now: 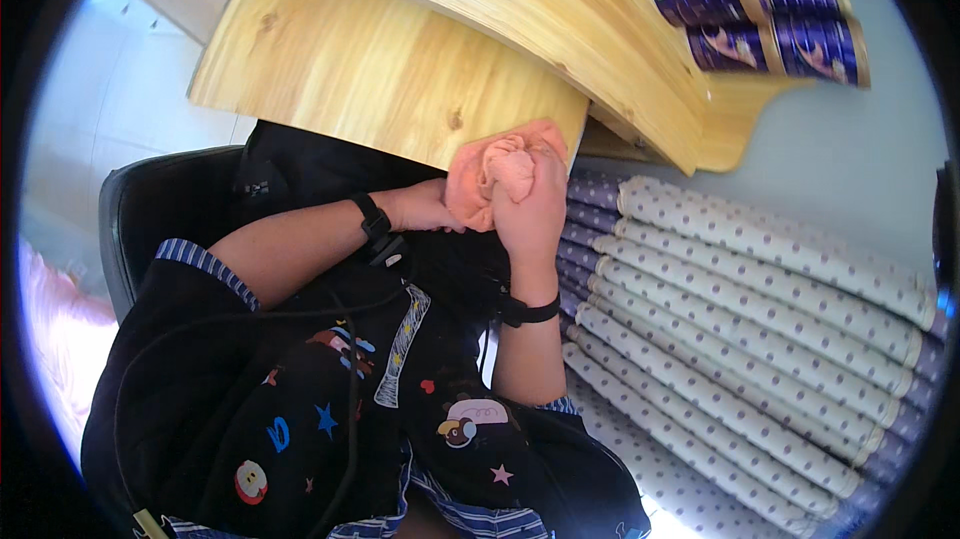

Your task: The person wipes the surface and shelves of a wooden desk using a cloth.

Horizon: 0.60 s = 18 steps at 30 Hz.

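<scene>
A bunched, salmon-pink cloth (470,174) lies over the near right corner of a pale wooden board (350,59). My right hand (533,207) is closed on a gathered wad of it from the right. On the left, my left hand (425,205) reaches the cloth's near edge just off the board. Its fingers go under the cloth and are mostly hidden, so their grip does not show.
Behind the board rises a curved wooden panel (560,14). Several purple cans (735,14) are stacked at the far right. A dotted, pleated curtain (740,269) hangs to my right. A black chair (125,214) is at my left.
</scene>
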Motion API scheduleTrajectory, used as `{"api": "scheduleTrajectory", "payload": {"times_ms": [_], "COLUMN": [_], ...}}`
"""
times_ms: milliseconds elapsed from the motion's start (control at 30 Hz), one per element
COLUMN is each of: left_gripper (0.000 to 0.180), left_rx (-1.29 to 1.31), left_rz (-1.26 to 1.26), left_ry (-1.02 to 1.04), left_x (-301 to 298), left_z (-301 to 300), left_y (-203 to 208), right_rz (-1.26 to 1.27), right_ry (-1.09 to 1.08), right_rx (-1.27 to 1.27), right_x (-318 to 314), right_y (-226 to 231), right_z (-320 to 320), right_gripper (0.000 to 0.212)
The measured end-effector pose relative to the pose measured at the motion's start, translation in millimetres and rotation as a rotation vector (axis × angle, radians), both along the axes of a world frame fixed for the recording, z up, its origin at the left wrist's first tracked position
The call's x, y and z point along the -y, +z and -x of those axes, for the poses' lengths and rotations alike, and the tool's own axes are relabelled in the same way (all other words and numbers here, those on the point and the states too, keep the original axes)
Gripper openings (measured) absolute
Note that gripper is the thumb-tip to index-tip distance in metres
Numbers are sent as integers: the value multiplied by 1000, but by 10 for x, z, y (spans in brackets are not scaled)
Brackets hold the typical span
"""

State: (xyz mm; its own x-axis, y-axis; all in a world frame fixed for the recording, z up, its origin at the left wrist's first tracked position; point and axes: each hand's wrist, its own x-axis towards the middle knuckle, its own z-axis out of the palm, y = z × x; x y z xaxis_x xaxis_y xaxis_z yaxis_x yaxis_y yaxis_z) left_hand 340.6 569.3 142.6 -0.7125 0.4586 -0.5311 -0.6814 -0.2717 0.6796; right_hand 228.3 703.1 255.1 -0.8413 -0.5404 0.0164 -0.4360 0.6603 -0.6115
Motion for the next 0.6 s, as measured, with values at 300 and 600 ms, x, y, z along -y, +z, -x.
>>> {"api": "scheduleTrajectory", "payload": {"times_ms": [300,600], "left_gripper": [26,32], "left_rx": [32,191], "left_rz": [-80,67], "left_ry": [120,686], "left_x": [-316,-155], "left_z": [-153,-237], "left_y": [493,474], "right_rz": [-12,-7], "right_ry": [-161,-222], "right_rx": [93,124], "right_x": [-557,-406], "right_y": [226,286], "right_z": [-255,-246], "right_gripper": [41,27]}}
